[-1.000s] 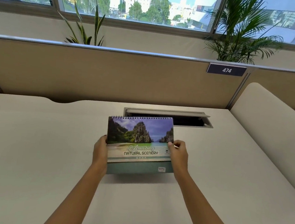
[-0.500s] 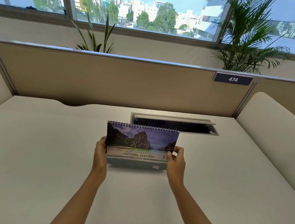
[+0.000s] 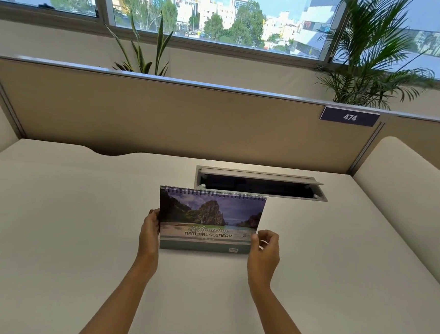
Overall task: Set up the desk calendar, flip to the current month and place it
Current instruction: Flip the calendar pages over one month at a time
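A spiral-bound desk calendar (image 3: 210, 220) stands upright on the white desk (image 3: 61, 233), its cover showing a cliff-and-sea photo and the words "Amazing Natural Scenery". Its bottom edge rests on the desk and the spiral runs along the top. My left hand (image 3: 150, 230) grips the calendar's left edge. My right hand (image 3: 264, 249) is at the lower right corner, fingers curled, thumb and fingertips touching the cover's edge.
Behind the calendar an open cable slot (image 3: 261, 185) is cut into the desk. A tan partition (image 3: 164, 116) with a "474" label (image 3: 349, 117) closes the back; padded side panels flank the desk. Plants stand behind the partition by the window.
The calendar has gone from tilted and lifted toward me to standing upright on the desk. My right hand has slid from the mid right edge to the lower right corner.
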`<state>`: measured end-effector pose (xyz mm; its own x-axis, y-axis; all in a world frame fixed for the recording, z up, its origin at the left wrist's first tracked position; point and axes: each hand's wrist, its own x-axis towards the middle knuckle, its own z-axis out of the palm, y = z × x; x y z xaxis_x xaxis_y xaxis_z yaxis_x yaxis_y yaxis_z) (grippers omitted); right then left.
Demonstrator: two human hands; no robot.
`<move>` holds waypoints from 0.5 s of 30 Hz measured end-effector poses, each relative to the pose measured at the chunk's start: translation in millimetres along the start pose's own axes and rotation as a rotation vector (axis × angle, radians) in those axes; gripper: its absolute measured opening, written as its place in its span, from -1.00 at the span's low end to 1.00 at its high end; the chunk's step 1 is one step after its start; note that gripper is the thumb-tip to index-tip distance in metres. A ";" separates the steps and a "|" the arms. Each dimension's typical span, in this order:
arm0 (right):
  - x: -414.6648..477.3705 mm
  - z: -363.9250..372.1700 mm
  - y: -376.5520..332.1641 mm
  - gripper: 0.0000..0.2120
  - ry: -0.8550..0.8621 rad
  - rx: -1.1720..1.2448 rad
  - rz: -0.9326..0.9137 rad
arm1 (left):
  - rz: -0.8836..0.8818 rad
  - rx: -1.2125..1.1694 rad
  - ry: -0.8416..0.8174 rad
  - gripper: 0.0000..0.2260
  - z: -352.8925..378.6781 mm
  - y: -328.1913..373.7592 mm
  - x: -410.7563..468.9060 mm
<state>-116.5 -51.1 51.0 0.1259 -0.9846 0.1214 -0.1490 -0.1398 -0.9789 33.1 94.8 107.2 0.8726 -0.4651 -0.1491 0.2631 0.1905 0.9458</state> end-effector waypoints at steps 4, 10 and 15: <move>-7.3 -1.0 9.3 -0.90 -0.031 0.013 0.062 | -0.015 0.012 -0.017 -0.68 0.0 -1.1 0.8; -11.2 -0.8 7.6 -0.78 -0.041 0.011 0.096 | -0.028 0.012 -0.032 -0.66 -2.7 -1.7 3.2; -10.2 -0.6 5.5 -0.77 -0.022 -0.012 0.059 | -0.026 0.001 -0.035 -0.68 -2.2 -3.0 2.7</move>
<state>-119.2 -41.9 44.5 0.1377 -0.9886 0.0602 -0.1689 -0.0834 -0.9821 35.6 94.9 103.3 0.8506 -0.4997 -0.1637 0.2852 0.1769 0.9420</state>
